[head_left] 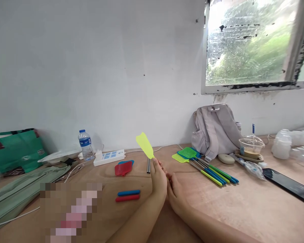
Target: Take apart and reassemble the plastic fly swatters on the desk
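My left hand [159,179] is closed around the neck of a yellow fly swatter head [145,145], which points up and away to the left. Close against it, my right hand [176,194] has its fingers curled; whatever lies inside them is hidden. Behind my left hand, two metal rods [148,166] rest on the table. A red fly swatter head [123,168] partly covers a blue head [130,162]. Nearer me lie a blue handle [129,193] and a red handle [127,198]. To the right is a pile of whole fly swatters [207,165] in green, blue and yellow.
Along the wall stand a water bottle [85,145], a white power strip [110,158] and a grey backpack [215,131]. A plastic cup [251,145], clear containers [281,144] and a black phone-like slab [288,185] are on the right. Green bags [15,152] and cloth [17,195] occupy the left.
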`<state>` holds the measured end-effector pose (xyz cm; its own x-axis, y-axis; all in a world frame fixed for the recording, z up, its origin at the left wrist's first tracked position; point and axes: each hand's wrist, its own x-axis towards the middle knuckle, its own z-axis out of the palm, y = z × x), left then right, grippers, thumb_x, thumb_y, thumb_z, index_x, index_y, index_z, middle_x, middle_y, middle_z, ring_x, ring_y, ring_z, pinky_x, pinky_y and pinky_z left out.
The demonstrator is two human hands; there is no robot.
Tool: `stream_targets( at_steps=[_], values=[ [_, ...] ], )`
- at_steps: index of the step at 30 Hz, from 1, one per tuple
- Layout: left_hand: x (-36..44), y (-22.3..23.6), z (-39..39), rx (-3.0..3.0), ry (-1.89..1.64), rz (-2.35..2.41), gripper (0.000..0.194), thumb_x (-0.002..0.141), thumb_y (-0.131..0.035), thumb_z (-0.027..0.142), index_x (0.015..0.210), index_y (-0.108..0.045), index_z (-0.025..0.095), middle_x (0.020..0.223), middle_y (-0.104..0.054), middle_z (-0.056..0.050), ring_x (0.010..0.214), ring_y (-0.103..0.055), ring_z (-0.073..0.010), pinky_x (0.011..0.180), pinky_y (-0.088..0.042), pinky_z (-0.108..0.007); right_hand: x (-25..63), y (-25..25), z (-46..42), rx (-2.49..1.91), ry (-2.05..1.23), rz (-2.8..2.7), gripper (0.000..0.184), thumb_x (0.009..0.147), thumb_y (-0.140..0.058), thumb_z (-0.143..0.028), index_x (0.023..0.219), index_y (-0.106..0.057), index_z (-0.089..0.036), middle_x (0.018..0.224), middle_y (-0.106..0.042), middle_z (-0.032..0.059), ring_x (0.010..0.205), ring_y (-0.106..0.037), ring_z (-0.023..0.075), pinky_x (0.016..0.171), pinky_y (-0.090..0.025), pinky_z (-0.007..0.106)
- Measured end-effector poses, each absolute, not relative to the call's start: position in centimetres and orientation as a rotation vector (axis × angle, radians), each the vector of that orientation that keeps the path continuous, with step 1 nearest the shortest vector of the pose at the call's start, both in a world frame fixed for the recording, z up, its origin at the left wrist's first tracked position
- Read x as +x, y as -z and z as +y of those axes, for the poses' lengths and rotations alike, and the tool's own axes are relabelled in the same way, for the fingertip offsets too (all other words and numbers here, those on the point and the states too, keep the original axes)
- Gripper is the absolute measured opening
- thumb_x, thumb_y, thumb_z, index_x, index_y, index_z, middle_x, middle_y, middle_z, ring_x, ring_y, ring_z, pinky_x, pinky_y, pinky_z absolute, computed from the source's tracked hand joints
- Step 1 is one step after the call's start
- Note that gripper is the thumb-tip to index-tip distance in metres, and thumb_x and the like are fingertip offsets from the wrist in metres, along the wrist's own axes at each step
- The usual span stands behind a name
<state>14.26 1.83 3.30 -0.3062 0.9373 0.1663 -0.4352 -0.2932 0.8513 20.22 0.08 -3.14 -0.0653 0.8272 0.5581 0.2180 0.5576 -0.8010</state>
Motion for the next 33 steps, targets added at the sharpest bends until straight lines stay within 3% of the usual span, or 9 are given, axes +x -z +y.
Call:
stream_targets(
  at_steps=[5, 8, 12, 18, 25, 28, 33],
  values=[
    [12.7, -3.3, 2.9, 0.958, -1.817, 0.938, 0.04, 0.078, -0.037, 0.058, 0.064, -0.032, 0.021, 0.052, -0.033, 0.008, 0.039, -0.031, -0.0053, 0.037, -0.029, -0.018, 18.5, 3.3, 1.7, -0.799, -0.779, -1.564, 0.02, 0.085, -0.035, -0.037, 0.093, -0.046, -0.023, 0.083, -0.057, 0.0041, 0.086, -0.053, 0.0182, 0.072, -0.043, 0.029],
    [11.9, -3.6, 3.5, 0.97, -1.81, 0.885, 0.039, 0.079, -0.037, 0.056, 0.063, -0.032, 0.021, 0.048, -0.031, 0.008, 0.035, -0.029, -0.005, 0.035, -0.026, -0.018, 17.7, 2.9, 2.4, -0.739, -0.964, -1.512, 0.024, 0.083, -0.038, -0.044, 0.081, -0.046, -0.022, 0.068, -0.052, -0.0004, 0.064, -0.05, 0.0132, 0.058, -0.041, 0.025],
    [11.2, -4.2, 4.0, 0.916, -1.791, 0.804, 0.037, 0.08, -0.04, 0.053, 0.063, -0.032, 0.021, 0.046, -0.03, 0.009, 0.032, -0.027, -0.0044, 0.033, -0.023, -0.018, 17.7, 1.8, 2.5, -0.684, -1.417, -1.377, 0.033, 0.076, -0.045, -0.055, 0.079, -0.041, -0.022, 0.051, -0.033, -0.0092, 0.037, -0.025, 0.0054, 0.034, -0.021, 0.017],
    [10.8, -5.5, 3.9, 0.833, -1.72, 0.749, 0.033, 0.081, -0.042, 0.044, 0.062, -0.033, 0.019, 0.045, -0.031, 0.009, 0.031, -0.025, -0.0027, 0.033, -0.021, -0.016, 18.8, -0.4, 2.1, -0.523, -1.933, -1.175, 0.035, 0.072, -0.055, -0.051, 0.076, -0.034, -0.023, 0.049, -0.029, -0.0119, 0.035, -0.012, 0.0023, 0.033, -0.007, 0.013],
    [7.3, -9.0, 4.4, 0.745, -1.777, 0.606, 0.032, 0.082, -0.044, 0.037, 0.059, -0.033, 0.018, 0.043, -0.026, 0.01, 0.03, -0.023, -0.0024, 0.034, -0.018, -0.016, 20.2, 0.1, 1.6, -0.385, -2.365, -1.059, 0.025, 0.08, -0.049, -0.043, 0.074, -0.04, -0.02, 0.044, -0.027, -0.0117, 0.034, -0.006, 0.0021, 0.032, -0.003, 0.013],
    [2.2, -11.5, 4.4, 0.669, -2.065, 0.475, 0.033, 0.084, -0.041, 0.031, 0.056, -0.029, 0.019, 0.04, -0.02, 0.01, 0.029, -0.017, -0.0039, 0.033, -0.016, -0.018, 20.5, 1.8, 1.9, -0.518, -2.413, -1.025, 0.024, 0.084, -0.041, -0.041, 0.073, -0.041, -0.02, 0.044, -0.03, -0.0102, 0.032, -0.01, 0.0025, 0.033, -0.004, 0.013],
    [-4.7, -14.3, 2.6, 0.804, -2.259, 0.44, 0.035, 0.088, -0.032, 0.032, 0.056, -0.032, 0.018, 0.039, -0.02, 0.009, 0.03, -0.012, -0.0055, 0.032, -0.013, -0.019, 20.4, 3.4, 4.2, -0.601, -2.041, -0.7, 0.022, 0.082, -0.042, -0.034, 0.067, -0.042, -0.018, 0.046, -0.032, -0.0085, 0.032, -0.016, 0.0025, 0.033, -0.009, 0.014]
  ],
)
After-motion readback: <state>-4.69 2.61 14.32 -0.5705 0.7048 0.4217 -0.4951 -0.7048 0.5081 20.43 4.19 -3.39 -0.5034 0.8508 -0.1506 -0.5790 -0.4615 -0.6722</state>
